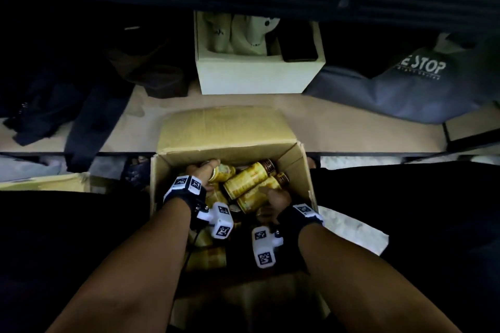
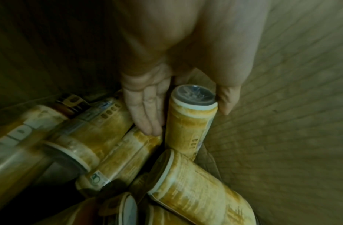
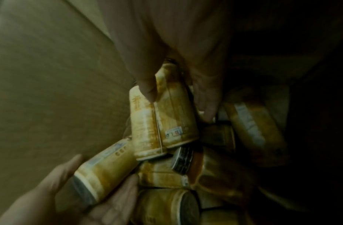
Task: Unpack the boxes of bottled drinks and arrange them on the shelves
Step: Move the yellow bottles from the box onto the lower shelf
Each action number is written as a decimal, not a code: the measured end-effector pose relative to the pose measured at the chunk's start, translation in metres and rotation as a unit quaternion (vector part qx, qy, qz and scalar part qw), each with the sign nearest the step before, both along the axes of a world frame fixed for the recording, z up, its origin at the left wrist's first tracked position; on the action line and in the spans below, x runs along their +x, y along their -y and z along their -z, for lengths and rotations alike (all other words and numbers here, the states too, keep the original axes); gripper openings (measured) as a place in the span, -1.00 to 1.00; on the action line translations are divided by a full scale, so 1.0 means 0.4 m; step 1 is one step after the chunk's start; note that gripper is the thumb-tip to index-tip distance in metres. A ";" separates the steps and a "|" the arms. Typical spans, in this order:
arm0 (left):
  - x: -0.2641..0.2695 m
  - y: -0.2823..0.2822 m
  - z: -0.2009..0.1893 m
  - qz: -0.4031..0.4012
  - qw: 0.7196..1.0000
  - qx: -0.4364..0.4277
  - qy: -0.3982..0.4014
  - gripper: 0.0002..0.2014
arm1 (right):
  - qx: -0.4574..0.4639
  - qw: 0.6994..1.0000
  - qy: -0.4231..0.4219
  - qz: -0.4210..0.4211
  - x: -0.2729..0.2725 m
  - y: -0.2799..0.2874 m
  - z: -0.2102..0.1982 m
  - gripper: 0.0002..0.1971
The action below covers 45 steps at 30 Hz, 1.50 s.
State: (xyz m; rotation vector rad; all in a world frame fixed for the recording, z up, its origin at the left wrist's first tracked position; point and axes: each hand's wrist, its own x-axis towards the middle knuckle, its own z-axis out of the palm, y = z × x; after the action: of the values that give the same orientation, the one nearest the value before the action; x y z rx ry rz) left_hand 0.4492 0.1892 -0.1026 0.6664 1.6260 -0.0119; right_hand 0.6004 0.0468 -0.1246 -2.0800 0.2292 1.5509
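Open cardboard box (image 1: 167, 170), yellow-labelled bottles jumbled: left hand (image 1: 201, 171) and right hand (image 1: 276, 201) each clasp one bottle; lift straight, avoiding snagged neighbours.

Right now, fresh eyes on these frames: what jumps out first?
The open cardboard box at centre, full of yellow-labelled bottles lying jumbled. Both hands are inside it: the left hand grips one bottle at the box's far left, and the right hand holds another near the right wall. Behind, a white box sits on the pale shelf.
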 end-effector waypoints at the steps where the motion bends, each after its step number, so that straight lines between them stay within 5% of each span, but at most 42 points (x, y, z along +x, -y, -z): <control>1: 0.001 -0.003 0.008 -0.004 1.000 -0.006 0.006 -0.22 | 0.004 0.999 -0.012 0.033 -0.001 -0.006 -0.003 -0.61; 4: 0.003 -0.005 0.025 -0.005 1.000 -0.003 0.006 -0.14 | 0.017 0.995 -0.002 0.100 -0.005 -0.020 -0.004 -0.82; 7: -0.031 -0.012 0.136 0.072 0.997 -0.013 -0.032 0.09 | 0.018 0.994 0.001 0.110 -0.015 -0.011 0.045 -0.26; 9: -0.026 -0.004 0.081 0.101 0.994 -0.028 -0.036 0.17 | 0.029 0.993 -0.011 0.113 -0.014 -0.003 0.074 -0.24; 11: -0.018 0.016 -0.007 0.131 0.991 -0.030 -0.012 -0.14 | 0.024 0.994 0.005 0.108 -0.013 -0.001 0.072 -0.29; 12: -0.015 0.032 -0.046 0.141 0.989 -0.033 -0.001 -0.30 | 0.025 0.994 0.018 0.102 -0.011 0.002 0.069 -0.14; 14: -0.016 0.047 -0.065 0.136 0.989 -0.053 0.025 -0.36 | 0.033 0.994 0.021 0.104 -0.017 -0.013 0.046 0.01; 15: -0.017 0.060 -0.078 0.125 0.990 -0.049 0.040 -0.38 | 0.050 0.993 0.015 0.105 -0.018 -0.015 0.040 -0.08; 17: -0.016 0.084 -0.119 0.107 0.992 -0.036 0.058 -0.50 | 0.093 0.991 0.005 0.100 -0.048 -0.030 -0.071 -0.36; 21: -0.015 0.123 -0.206 0.122 0.988 -0.017 0.091 -0.64 | 0.144 0.987 -0.020 0.072 -0.070 -0.043 -0.188 -0.47; 22: -0.020 0.131 -0.228 0.129 0.987 -0.019 0.092 -0.63 | 0.158 0.984 -0.016 0.076 -0.068 -0.044 -0.206 -0.48; 25: -0.036 0.145 -0.270 0.164 0.982 0.011 0.096 -0.61 | 0.189 0.980 0.011 0.063 -0.057 -0.048 -0.278 -0.10; 30: -0.051 0.178 -0.354 0.175 0.968 0.024 0.179 -0.71 | 0.278 0.960 -0.005 0.024 -0.063 -0.048 -0.468 -0.29; 34: -0.054 0.194 -0.415 0.099 0.954 0.067 0.275 -0.94 | 0.368 0.929 0.035 -0.028 -0.057 -0.018 -0.600 -0.73; 37: -0.050 0.208 -0.504 0.056 0.923 0.120 0.362 -0.78 | 0.437 0.897 0.058 -0.047 -0.052 0.016 -0.696 -0.50; 41: -0.032 0.235 -0.664 0.043 0.872 0.188 0.451 -0.48 | 0.523 0.842 0.100 -0.091 -0.051 0.070 -0.848 -0.52; 45: -0.002 0.231 -0.848 0.070 0.815 0.272 0.507 -0.65 | 0.612 0.771 0.134 -0.113 -0.035 0.093 -1.014 -0.51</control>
State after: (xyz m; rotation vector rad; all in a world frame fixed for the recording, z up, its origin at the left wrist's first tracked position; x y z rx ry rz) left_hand 0.4482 0.0970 0.2365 0.9943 0.5106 0.6288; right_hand 0.5865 0.0095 0.2811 -1.1893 -0.9372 0.9687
